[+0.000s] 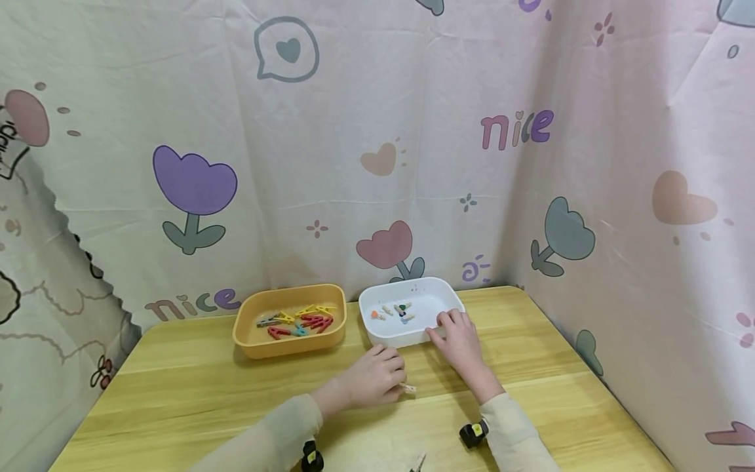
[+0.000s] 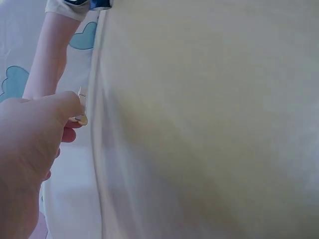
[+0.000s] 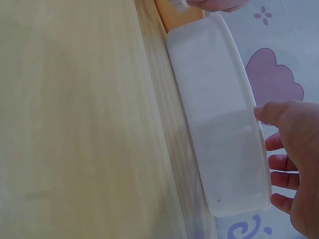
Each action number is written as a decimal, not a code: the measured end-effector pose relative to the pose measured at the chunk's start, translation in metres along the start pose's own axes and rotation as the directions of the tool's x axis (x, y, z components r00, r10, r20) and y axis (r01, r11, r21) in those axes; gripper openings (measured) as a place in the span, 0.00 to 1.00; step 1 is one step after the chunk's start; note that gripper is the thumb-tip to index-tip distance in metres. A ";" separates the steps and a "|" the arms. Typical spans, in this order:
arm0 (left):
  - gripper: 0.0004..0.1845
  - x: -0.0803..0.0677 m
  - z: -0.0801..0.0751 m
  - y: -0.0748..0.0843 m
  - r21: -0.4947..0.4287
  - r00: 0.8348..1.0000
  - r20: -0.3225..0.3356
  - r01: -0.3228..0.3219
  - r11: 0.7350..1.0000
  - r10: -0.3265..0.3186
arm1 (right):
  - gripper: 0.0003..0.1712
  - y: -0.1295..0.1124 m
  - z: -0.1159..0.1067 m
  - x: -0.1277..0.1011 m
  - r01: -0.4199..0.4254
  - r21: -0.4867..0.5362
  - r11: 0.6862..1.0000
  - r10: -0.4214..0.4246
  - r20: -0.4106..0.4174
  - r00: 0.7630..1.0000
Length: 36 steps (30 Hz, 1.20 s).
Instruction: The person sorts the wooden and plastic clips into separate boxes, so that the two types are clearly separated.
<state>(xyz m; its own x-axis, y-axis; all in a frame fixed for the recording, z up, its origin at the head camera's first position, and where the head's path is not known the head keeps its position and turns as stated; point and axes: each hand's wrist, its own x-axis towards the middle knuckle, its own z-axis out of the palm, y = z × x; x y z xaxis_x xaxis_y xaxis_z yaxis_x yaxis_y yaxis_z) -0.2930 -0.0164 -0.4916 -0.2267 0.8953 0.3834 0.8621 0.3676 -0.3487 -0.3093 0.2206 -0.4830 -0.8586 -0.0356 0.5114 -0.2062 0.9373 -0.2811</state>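
Note:
My left hand point(image 1: 374, 377) is over the table in front of the trays, pinching a small wooden clothespin point(image 1: 408, 389) between thumb and fingers. The left wrist view shows the pale clothespin point(image 2: 82, 107) sticking out past the thumb. At the front right of the white tray point(image 1: 368, 331), my right hand point(image 1: 459, 341) holds the rim. Its thumb point(image 3: 269, 112) lies on the rim, and the other fingertips dip behind the wall, partly hidden. Inside that tray lie several small wooden clothespins point(image 1: 387, 310) with coloured decorations, one of them orange.
Left of the white tray stands an orange tray point(image 1: 248, 344) with several red, yellow, blue and grey plastic clips point(image 1: 315, 321). Another small clip point(image 1: 418, 463) lies near the table's front edge. A printed curtain point(image 1: 330, 131) hangs behind and beside the wooden table point(image 1: 177, 393).

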 end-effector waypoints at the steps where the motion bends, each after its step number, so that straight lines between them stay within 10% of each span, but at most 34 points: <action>1: 0.09 0.000 -0.002 -0.001 -0.003 1.000 0.010 0.009 1.000 -0.009 | 0.16 0.000 0.000 0.000 0.000 0.000 1.000 0.000 0.001 1.000; 36: 0.07 -0.004 -0.025 -0.055 -0.044 0.948 -0.220 0.225 0.973 -0.230 | 0.16 0.001 0.002 0.000 0.012 0.000 1.000 -0.012 -0.009 1.000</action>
<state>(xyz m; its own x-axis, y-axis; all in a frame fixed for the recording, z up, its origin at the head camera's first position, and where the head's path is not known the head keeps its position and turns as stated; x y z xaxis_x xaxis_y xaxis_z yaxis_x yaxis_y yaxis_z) -0.3284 -0.0469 -0.4526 -0.3132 0.7091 0.6318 0.8080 0.5485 -0.2151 -0.3107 0.2212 -0.4850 -0.8521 -0.0434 0.5216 -0.2160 0.9369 -0.2749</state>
